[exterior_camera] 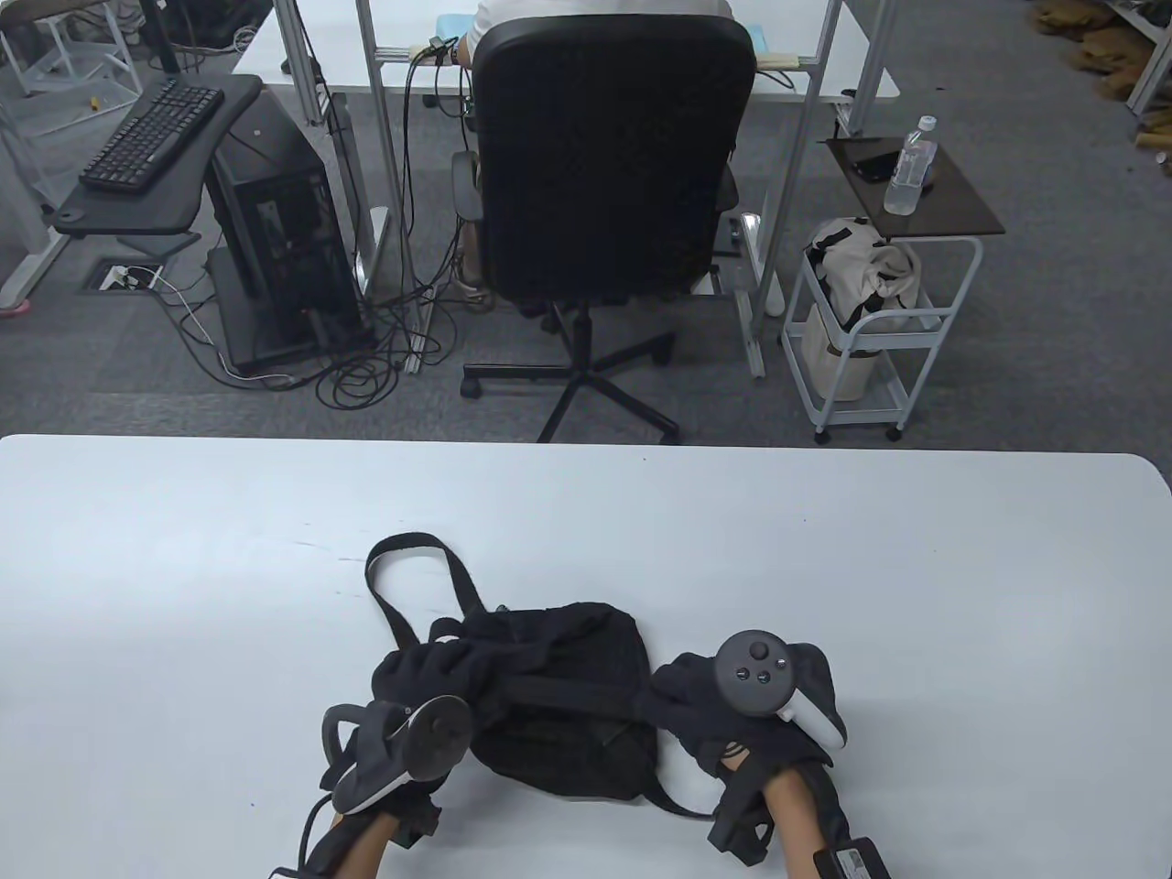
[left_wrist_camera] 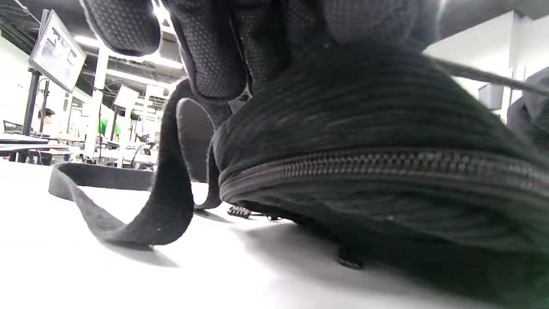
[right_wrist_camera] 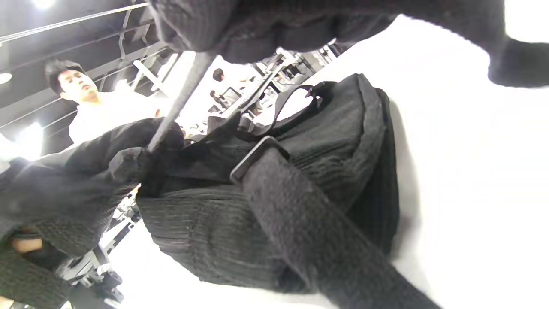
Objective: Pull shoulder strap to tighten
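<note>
Left hand [exterior_camera: 417,682] fingers curled, pinning the black bag [exterior_camera: 558,696]; right hand [exterior_camera: 705,705] clenched around its taut shoulder strap [right_wrist_camera: 182,101].

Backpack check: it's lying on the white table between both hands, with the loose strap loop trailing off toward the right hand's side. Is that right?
Not quite. The backpack does lie on the white table between the left hand and right hand, but the loose strap loop trails on the left hand's side, as the table view shows.

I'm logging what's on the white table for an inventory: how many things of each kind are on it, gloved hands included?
Black fabric backpack: 1
Gloved hands with trackers: 2 (left hand, right hand)
Total on the white table: 3
</note>
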### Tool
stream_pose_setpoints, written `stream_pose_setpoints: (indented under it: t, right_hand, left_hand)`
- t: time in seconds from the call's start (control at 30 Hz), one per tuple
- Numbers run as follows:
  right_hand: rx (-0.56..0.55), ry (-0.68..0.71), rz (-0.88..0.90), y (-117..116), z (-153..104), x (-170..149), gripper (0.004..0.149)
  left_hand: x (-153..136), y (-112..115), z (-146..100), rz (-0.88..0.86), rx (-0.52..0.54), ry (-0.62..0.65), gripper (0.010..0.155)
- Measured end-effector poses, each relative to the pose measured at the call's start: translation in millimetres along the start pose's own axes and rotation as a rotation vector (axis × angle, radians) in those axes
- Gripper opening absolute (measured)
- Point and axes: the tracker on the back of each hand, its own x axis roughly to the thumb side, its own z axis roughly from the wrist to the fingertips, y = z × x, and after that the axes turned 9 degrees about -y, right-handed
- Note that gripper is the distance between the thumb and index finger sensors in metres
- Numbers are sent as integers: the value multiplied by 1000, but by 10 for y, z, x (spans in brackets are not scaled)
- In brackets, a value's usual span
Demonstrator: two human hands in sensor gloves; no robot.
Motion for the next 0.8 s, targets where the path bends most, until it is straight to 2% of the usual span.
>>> stream_pose_setpoints:
  t: [0.07, 0.13, 0.2, 0.33, 0.43, 0.53, 0.7, 0.8]
  right_hand:
    - [-28, -49, -73, -28, 26, -27, 35]
    - [36, -67, -53, -85, 56, -70, 36]
    - [38, -118, -83, -121, 87, -103, 37]
    - [-13, -195, -190, -122, 105, -100, 56]
    - [-74, -143, -150, -53, 51, 70, 66]
    - [-101, -90, -152, -38, 70, 382, 65]
    - [74, -118, -304, -310, 436, 840, 67]
    - [201, -184, -408, -519, 649, 898, 73]
  left_hand:
    - [41, 13, -10, 51, -5, 28, 64]
    - [37, 47, -27, 76, -19, 37, 65]
    - [-6, 104, -27, 107, -41, 40, 65]
    - [-103, 170, -43, 121, -63, 41, 65]
    - [-115, 171, -33, 83, -93, 34, 65]
    - [-77, 182, -41, 93, -96, 54, 65]
    - [-45, 215, -44, 102, -110, 68, 65]
    - [-56, 220, -50, 109, -119, 77, 65]
